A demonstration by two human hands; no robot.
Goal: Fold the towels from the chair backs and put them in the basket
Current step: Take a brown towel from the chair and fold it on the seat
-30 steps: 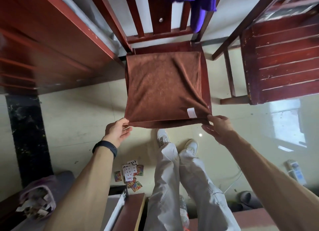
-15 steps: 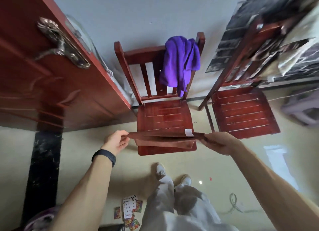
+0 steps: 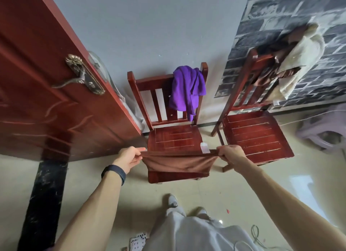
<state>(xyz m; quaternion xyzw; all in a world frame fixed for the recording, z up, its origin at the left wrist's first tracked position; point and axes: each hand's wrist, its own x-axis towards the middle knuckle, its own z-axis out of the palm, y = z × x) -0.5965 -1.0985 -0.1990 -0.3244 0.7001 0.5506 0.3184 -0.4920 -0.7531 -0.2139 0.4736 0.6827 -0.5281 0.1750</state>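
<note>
Overhead, a person's left hand and right hand each hold a top corner of a brown towel in a pinching grip. Its upper edge is stretched taut above the front edge of a red wooden chair, and the cloth sags before the seat. A purple towel hangs on that chair's back, and a cream towel is on the second chair just right. Open floor lies between the person's feet and the chairs. A red door crowds the left, a pale stool stands far right, and playing cards lie by the feet.
</note>
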